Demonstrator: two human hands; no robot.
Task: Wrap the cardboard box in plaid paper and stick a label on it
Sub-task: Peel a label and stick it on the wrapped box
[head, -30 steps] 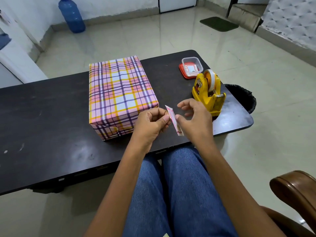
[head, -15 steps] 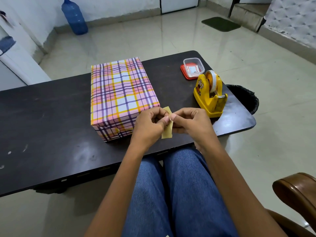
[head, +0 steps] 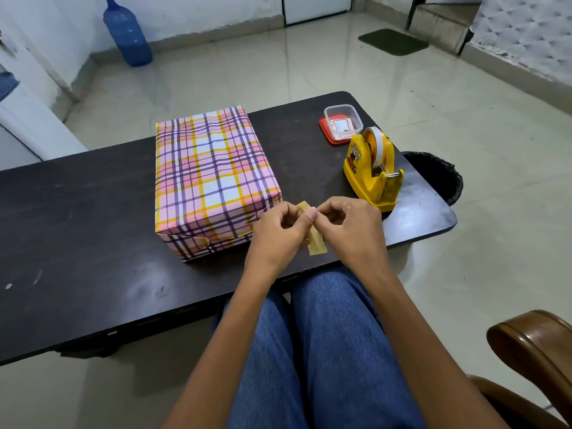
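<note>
The box wrapped in pink, yellow and purple plaid paper (head: 213, 178) lies on the dark table (head: 77, 212). Just in front of its right near corner, my left hand (head: 278, 233) and my right hand (head: 349, 230) meet over the table's front edge. Both pinch a small label strip (head: 315, 244) between thumbs and fingertips; its yellowish backing faces me and hangs down between the hands. The strip's upper part is hidden by my fingers.
A yellow tape dispenser (head: 373, 170) stands right of the box, with a small clear container on a red lid (head: 340, 123) behind it. A black bin (head: 439, 174) sits past the table's right end. A brown chair arm (head: 535, 345) is at lower right.
The label turned from its pink and white printed face to its yellowish backing. My hands closed in on each other and now work at its top edge.
</note>
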